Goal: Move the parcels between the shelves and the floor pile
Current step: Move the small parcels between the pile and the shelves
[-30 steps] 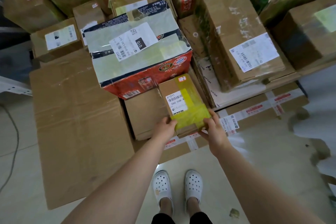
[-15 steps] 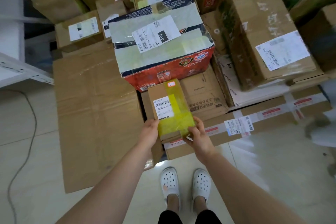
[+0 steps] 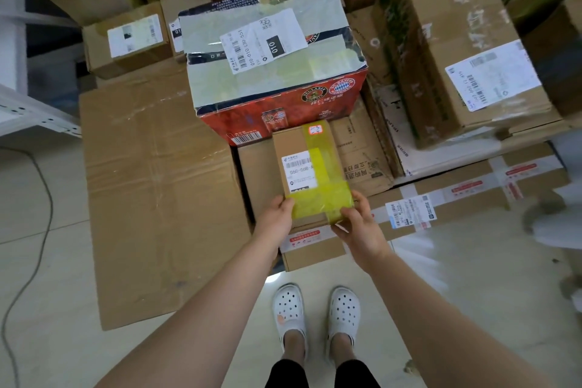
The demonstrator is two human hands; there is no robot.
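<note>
Here, a small parcel [image 3: 310, 173] was held by its near end between both hands. The left hand [image 3: 277, 214] gripped the near left corner, thumb at the top edge and fingers curled beneath. The right hand [image 3: 359, 227] pinched the near right corner, thumb on the tape and fingers under the box.

The parcel was an oblong brown cardboard box. A wide strip of translucent yellow tape ran along its top, crossed by a second yellow band just ahead of the thumbs. Left of the strip sat a white shipping label with a barcode, and at the far end a small red-edged sticker with handwriting.

It stretched away from the hands, its far end close to the front of a red beer carton [image 3: 277, 72] in the floor pile. Under it lay a brown carton [image 3: 362, 161]; whether the parcel rested on that carton could not be told.
</note>
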